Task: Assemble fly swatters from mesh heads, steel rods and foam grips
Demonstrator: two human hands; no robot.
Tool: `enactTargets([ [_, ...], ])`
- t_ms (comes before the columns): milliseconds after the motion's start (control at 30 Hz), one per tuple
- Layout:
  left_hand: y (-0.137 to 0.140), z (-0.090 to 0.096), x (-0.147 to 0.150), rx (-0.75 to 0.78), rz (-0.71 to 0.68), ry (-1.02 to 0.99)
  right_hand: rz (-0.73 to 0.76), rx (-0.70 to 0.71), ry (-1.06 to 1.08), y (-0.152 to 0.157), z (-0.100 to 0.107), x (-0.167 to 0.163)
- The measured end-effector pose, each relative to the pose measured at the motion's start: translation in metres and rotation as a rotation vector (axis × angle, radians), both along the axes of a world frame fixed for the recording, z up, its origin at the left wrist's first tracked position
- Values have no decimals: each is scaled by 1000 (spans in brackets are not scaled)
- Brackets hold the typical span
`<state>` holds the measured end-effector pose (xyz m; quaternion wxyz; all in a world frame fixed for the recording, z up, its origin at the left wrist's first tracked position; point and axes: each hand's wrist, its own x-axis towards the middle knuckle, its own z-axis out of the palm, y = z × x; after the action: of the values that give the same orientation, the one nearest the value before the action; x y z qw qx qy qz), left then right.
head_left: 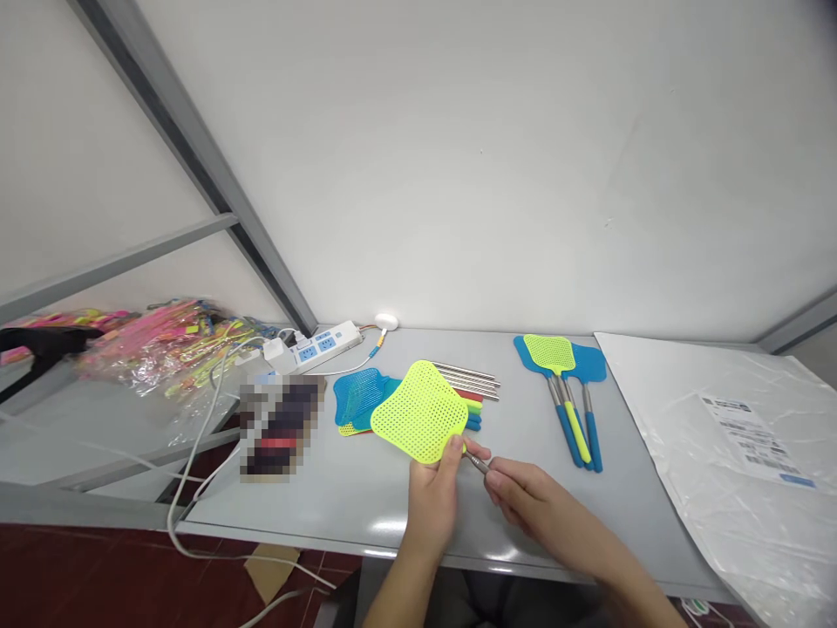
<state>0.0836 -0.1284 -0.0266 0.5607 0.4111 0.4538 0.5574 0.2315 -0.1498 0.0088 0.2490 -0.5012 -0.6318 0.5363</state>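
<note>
Left hand (437,497): thumb and fingers closed on the neck of the lime head (418,414), lower centre of the frame.
Right hand (527,493): gripping the metal rod (476,462) at that neck.
Lime head: near centre, raised over the table (340,506), partly covering blue heads (358,394).
Loose rods (472,381): side by side, just right of the lime head.
Swatters (549,352): grouped right of centre.
Package (693,480): lower right.
Power strip (327,347): left of centre.

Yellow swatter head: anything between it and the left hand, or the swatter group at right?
Nothing visible separates the yellow swatter head from the left hand, which grips it directly. Toward the swatter group, metal rods and coloured handles lie on the table.
</note>
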Motion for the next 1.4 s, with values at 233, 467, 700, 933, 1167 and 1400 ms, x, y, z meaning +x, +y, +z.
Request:
enactTargets([
  [233,11,14,-29,26,242,-148,74,43,-148,-4,11,19],
  [467,28,30,-53,118,401,-269,105,256,-496,-9,13,25],
  [700,14,31,-20,93,193,-319,36,479,-551,-1,19,8],
  [933,-4,23,-6,59,76,-120,-20,792,-678,11,1,-6],
  [1167,18,47,-34,197,380,-306,-55,973,-822,7,-4,11],
  [1400,55,61,-74,176,477,-496,-40,900,-1023,-17,-28,78],
])
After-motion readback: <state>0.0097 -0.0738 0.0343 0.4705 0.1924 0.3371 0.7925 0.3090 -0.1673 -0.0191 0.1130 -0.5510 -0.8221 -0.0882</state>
